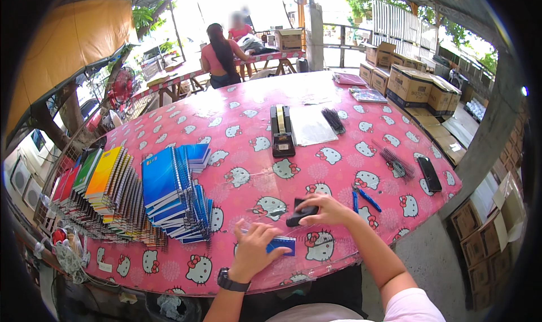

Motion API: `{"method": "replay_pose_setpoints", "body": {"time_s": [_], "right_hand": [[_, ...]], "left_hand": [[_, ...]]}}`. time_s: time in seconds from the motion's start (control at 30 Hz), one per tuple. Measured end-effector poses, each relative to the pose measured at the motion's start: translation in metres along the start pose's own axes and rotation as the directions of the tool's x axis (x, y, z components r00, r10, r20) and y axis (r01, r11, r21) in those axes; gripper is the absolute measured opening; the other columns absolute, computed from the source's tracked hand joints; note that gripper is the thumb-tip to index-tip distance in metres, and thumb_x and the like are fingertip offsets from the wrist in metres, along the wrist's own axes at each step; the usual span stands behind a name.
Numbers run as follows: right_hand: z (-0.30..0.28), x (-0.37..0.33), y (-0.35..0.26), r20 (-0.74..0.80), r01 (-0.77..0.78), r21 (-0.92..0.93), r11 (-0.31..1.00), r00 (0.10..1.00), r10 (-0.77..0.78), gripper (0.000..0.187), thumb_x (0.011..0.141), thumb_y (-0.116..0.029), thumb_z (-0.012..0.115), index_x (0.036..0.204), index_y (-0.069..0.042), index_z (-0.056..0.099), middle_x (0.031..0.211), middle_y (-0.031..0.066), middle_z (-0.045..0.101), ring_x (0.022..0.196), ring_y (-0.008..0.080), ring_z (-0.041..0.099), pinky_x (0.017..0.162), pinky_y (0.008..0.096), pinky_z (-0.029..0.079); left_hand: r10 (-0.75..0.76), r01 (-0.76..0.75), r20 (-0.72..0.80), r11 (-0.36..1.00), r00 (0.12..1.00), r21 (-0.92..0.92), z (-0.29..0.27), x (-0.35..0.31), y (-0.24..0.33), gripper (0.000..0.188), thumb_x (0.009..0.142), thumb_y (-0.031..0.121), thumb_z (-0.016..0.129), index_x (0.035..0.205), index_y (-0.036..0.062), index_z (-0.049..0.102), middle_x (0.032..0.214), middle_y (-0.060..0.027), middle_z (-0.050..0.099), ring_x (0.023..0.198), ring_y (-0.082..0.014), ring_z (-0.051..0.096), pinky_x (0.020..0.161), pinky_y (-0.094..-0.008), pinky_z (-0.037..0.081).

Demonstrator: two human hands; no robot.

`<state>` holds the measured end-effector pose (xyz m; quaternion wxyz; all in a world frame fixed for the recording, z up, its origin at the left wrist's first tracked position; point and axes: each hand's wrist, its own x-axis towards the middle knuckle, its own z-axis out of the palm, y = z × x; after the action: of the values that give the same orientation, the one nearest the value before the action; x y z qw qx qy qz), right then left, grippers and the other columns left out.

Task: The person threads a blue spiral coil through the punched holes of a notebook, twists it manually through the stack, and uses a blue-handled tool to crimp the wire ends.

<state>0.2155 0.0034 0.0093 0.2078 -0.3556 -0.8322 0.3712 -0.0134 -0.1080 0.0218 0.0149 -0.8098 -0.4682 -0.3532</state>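
Observation:
A small blue spiral notebook (pixel 286 246) lies near the table's front edge. My left hand (pixel 257 250) rests over its left part, thumb along the near side and fingers curled at the far side. A thin wire coil (pixel 345 240) stretches out to the right of the notebook; whether the two are joined I cannot tell. Just above the notebook, my right hand (pixel 327 208) is closed on a black block-like object (pixel 299 213), whose kind I cannot make out. Blue-handled pliers (pixel 367 199) lie to the right of my right hand.
Stacks of spiral notebooks (pixel 164 178) fill the table's left side. Farther back are a black tape dispenser (pixel 281 133), clear plastic sleeves (pixel 313 127) and dark coils (pixel 333 121). A phone (pixel 429 174) lies right. Two people stand beyond the table; cardboard boxes (pixel 409 85) stand at right.

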Motion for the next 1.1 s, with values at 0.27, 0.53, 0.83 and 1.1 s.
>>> {"method": "replay_pose_setpoints", "body": {"time_s": [0.27, 0.53, 0.83, 1.1], "right_hand": [[0.023, -0.026, -0.021, -0.013, -0.176, 0.31, 0.934, 0.982, 0.19, 0.053, 0.074, -0.049, 0.068, 0.096, 0.0, 0.069, 0.099, 0.0122, 0.063, 0.088, 0.02, 0.058, 0.078, 0.0333, 0.046], [0.019, -0.018, -0.024, -0.082, -0.004, 0.453, 0.891, 0.996, 0.046, 0.039, 0.077, -0.036, 0.07, 0.093, 0.0, 0.067, 0.075, 0.0044, 0.059, 0.066, 0.012, 0.054, 0.06, 0.0249, 0.043], [0.039, -0.013, -0.015, -0.046, 0.077, 0.769, 0.634, 0.997, -0.065, 0.045, 0.078, -0.045, 0.068, 0.094, -0.003, 0.066, 0.083, 0.0082, 0.061, 0.077, 0.0136, 0.054, 0.071, 0.0274, 0.042], [0.035, 0.006, -0.007, -0.05, 0.084, 0.588, 0.804, 0.996, -0.067, 0.047, 0.08, -0.045, 0.066, 0.096, -0.001, 0.066, 0.079, 0.0032, 0.062, 0.075, 0.0119, 0.055, 0.066, 0.0274, 0.043]], "left_hand": [[-0.046, 0.047, 0.036, 0.999, 0.998, -0.023, 0.001, -0.015, -0.019, 0.026, 0.064, 0.031, 0.077, 0.077, 0.0131, 0.063, 0.075, 0.0, 0.06, 0.078, -0.0187, 0.056, 0.092, -0.0458, 0.027], [-0.055, 0.055, 0.02, 0.998, 0.998, -0.033, 0.002, -0.007, -0.02, 0.026, 0.063, 0.03, 0.077, 0.078, 0.0128, 0.064, 0.077, 0.0002, 0.06, 0.078, -0.0186, 0.055, 0.091, -0.0444, 0.028], [-0.307, 0.234, -0.25, 0.931, 0.918, -0.281, -0.003, -0.019, -0.023, 0.053, 0.067, 0.027, 0.079, 0.109, 0.0091, 0.052, 0.099, -0.0066, 0.057, 0.085, -0.017, 0.056, 0.085, -0.0376, 0.037], [-0.546, 0.42, 0.114, 0.477, 0.83, -0.772, 0.035, -0.049, -0.06, 0.04, 0.084, 0.021, 0.069, 0.107, 0.0061, 0.039, 0.088, -0.0022, 0.046, 0.079, -0.0102, 0.047, 0.071, -0.0253, 0.043]]}}
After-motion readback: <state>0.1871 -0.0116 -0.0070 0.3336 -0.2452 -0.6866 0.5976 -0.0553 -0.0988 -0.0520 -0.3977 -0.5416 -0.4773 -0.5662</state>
